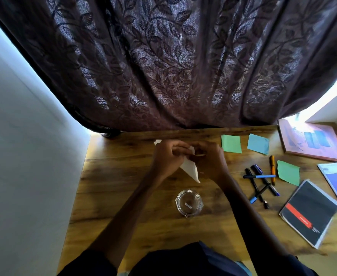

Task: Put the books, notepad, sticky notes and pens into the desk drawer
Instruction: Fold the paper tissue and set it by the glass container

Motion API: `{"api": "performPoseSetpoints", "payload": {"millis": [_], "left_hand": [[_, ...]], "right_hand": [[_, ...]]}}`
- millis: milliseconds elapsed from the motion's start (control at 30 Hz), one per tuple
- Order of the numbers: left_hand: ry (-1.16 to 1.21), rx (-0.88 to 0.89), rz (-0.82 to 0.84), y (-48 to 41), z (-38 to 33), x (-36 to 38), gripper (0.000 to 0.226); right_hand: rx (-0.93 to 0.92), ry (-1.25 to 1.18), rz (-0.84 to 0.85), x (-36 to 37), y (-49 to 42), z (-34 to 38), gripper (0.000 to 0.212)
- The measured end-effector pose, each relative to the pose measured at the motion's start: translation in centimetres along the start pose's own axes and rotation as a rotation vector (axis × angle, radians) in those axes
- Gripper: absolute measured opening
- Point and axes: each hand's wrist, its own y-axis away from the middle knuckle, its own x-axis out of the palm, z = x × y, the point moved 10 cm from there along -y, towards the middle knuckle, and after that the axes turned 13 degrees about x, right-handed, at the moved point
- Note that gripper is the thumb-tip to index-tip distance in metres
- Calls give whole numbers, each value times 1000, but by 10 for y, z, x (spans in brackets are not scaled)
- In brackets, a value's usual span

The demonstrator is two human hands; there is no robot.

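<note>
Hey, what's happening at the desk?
A person at the desk grips a white paper with the left hand. The right hand is curled close against it, though what it pinches is unclear. A glass dish sits nearer, with a small scrap inside. Off to the right, three sticky notes, the pens, the notepad and two books lie on the desk. No drawer is in view, so the tidying looks not yet begun.
</note>
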Motion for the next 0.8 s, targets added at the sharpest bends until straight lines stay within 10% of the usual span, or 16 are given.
{"api": "performPoseSetpoints", "payload": {"millis": [300,800], "left_hand": [[-110,1,-108,-4,39,11,20],[-353,-342,191,34,130,45,15]], "right_hand": [[56,244,-96,-40,-25,-21,26],[238,354,36,20,-25,-98,25]]}}
